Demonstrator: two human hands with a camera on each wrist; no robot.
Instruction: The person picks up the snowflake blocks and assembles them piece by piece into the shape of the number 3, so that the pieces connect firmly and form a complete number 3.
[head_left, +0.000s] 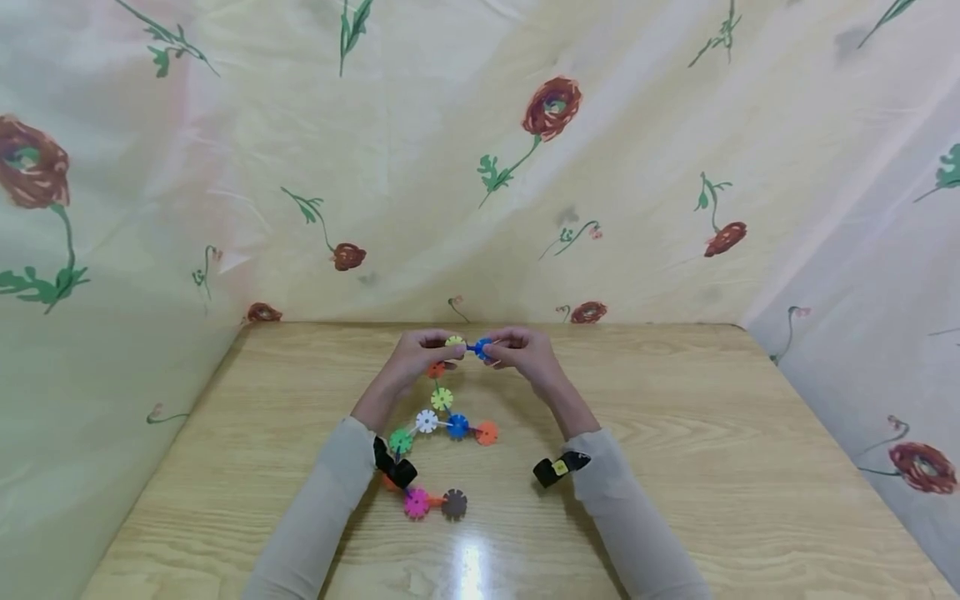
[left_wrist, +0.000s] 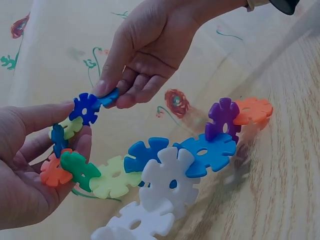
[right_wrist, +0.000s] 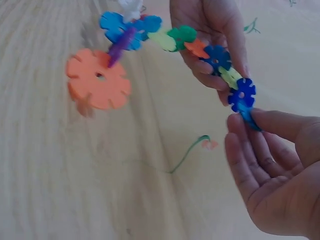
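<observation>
A chain of interlocking notched plastic discs in many colours runs between my hands and down to the table. At its upper end, my right hand [head_left: 528, 354] pinches a light blue disc [right_wrist: 248, 118] between thumb and fingers. That piece joins a dark blue disc [left_wrist: 85, 109]. On the other side my left hand [head_left: 408, 360] pinches the chain around a pale yellow disc [left_wrist: 73, 128]. An orange disc [left_wrist: 54, 171] and a green disc [left_wrist: 80, 170] hang beside the left fingers. From there the chain continues through a white disc [head_left: 427, 421].
A side branch ends in an orange disc [right_wrist: 98, 80]. Nearer me, a pink disc [head_left: 417, 503] and a dark grey disc [head_left: 454, 504] lie on the wooden table [head_left: 712, 467]. My left forearm covers part of the chain. Flowered cloth [head_left: 420, 167] hangs behind and at both sides.
</observation>
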